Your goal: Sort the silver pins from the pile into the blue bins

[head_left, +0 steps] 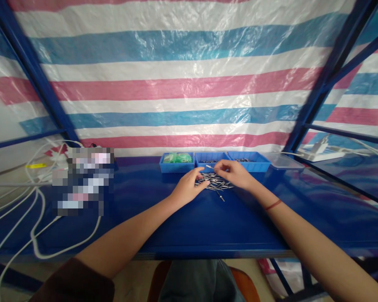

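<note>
A pile of thin silver blind rivets (214, 181) lies on the blue table. One single rivet (221, 196) rests at its near edge. My right hand (234, 173) is above the pile's far right side, with thumb and forefinger pinched on a small silver rivet (209, 167) that points left. At the pile's left edge is my left hand (188, 184), its thumb and fingers apart and nothing visible between them. Behind the hands stand the middle blue bin (211, 156) and the right blue bin (255, 166), each with some small metal pieces inside.
Green and clear packets fill the left blue bin (177, 168). A clear plastic lid (285, 161) lies right of the bins. White cables (39, 218) loop over the table's left side, beside a pixelated patch. Blue metal posts (326, 79) frame the striped sheet behind.
</note>
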The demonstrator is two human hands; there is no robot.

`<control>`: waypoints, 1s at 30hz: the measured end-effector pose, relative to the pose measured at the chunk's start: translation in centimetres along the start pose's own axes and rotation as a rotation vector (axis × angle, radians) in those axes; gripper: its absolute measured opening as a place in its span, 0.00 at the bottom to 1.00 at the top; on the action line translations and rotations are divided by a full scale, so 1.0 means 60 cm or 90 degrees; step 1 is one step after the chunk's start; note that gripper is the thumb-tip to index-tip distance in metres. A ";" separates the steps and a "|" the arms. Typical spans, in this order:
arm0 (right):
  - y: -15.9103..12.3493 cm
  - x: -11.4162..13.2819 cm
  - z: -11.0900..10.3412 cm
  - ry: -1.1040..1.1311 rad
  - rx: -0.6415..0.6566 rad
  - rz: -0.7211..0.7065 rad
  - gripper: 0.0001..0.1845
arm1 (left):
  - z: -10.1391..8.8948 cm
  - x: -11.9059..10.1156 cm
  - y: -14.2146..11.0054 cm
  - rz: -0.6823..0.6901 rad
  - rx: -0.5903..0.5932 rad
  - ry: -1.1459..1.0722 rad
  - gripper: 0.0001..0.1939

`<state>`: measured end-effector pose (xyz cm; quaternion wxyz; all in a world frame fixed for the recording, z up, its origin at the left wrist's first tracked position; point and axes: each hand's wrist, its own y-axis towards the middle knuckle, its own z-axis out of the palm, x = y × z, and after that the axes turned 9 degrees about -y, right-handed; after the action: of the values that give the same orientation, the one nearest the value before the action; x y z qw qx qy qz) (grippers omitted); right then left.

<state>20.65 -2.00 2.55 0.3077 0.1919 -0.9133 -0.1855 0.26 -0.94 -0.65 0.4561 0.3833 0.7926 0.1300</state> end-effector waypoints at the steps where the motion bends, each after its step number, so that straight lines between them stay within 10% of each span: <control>1: 0.003 -0.014 -0.009 -0.035 -0.063 0.032 0.08 | 0.000 0.000 -0.002 0.011 0.013 0.020 0.23; 6: -0.002 -0.093 -0.056 -0.273 -0.308 0.229 0.08 | 0.000 -0.010 -0.007 0.146 0.146 0.108 0.17; 12: -0.008 -0.119 -0.068 -0.395 -0.298 0.224 0.15 | 0.008 -0.010 -0.004 0.195 0.239 0.126 0.12; 23: -0.012 0.009 -0.025 -0.188 0.174 -0.100 0.12 | 0.000 -0.026 -0.002 0.179 0.242 0.140 0.09; 30: -0.014 0.017 0.003 -0.154 0.272 -0.140 0.10 | 0.005 -0.016 -0.001 0.161 0.234 0.152 0.09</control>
<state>19.96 -3.15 2.51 0.1268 0.3270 -0.9355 -0.0428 0.74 -1.71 -0.26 0.2619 0.5378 0.7969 0.0840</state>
